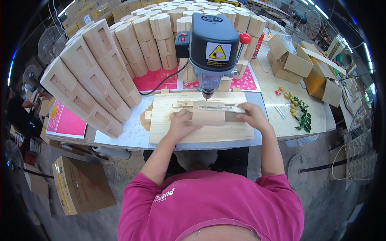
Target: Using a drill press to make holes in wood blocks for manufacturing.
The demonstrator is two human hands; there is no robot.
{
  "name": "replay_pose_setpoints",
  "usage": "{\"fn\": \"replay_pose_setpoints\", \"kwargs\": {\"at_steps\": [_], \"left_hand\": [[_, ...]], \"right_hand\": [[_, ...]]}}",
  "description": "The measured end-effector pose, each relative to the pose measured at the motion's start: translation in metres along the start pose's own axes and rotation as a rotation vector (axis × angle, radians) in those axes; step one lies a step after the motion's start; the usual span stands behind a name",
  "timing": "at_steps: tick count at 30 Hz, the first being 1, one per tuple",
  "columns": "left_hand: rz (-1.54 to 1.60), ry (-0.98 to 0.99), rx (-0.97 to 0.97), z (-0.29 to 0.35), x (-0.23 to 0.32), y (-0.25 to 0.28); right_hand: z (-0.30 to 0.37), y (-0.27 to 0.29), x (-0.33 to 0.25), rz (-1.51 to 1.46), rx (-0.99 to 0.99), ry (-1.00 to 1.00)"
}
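Observation:
A pale wooden block (208, 118), partly smeared by motion, is held level just above a flat wooden board (169, 134). My left hand (181, 122) is closed on its left end, fingers curled. At its right end, my right hand (254, 116) grips it between thumb and fingers. A long narrow recess with a greyish strip (217, 108) shows along the block's far side; I cannot make out what the strip is. Directly beyond stands a dark bench drill press (215, 40), its chuck (208, 93) above the block's far edge.
Tall stacks of slotted wooden blocks (90, 80) stand at the left, with many more stacked columns (144, 44) behind the drill. Open cardboard boxes (289, 58) and yellow fruit with leaves (299, 110) lie on the right. A black cable (167, 80) crosses the table. A carton (84, 184) sits on the floor.

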State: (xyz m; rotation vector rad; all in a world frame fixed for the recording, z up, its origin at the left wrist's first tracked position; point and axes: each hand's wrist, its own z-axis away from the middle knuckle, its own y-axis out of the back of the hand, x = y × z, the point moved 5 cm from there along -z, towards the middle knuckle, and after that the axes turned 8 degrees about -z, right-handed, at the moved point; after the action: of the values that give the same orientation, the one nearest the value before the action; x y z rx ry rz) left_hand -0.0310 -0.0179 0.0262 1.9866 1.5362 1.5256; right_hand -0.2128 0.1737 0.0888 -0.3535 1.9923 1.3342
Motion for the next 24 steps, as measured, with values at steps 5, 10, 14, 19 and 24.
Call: {"fn": "replay_pose_setpoints", "kwargs": {"at_steps": [5,10,14,19,24], "left_hand": [[0.275,-0.003,-0.040,0.040,0.027,0.076],[0.541,0.479,0.077,0.070,0.003,0.140],[0.745,0.768,0.381,0.070,-0.002,0.138],[0.647,0.812,0.252,0.080,0.002,0.124],[0.722,0.781,0.252,0.076,0.016,0.107]], "right_hand": [[0.046,-0.001,-0.008,-0.506,-0.085,-0.287],[0.070,-0.038,0.002,-0.734,-0.210,-0.456],[0.082,-0.054,-0.009,-0.434,-0.158,-0.439],[0.071,-0.016,-0.059,-0.374,-0.051,-0.170],[0.062,0.003,-0.066,-0.449,0.114,0.018]]}}
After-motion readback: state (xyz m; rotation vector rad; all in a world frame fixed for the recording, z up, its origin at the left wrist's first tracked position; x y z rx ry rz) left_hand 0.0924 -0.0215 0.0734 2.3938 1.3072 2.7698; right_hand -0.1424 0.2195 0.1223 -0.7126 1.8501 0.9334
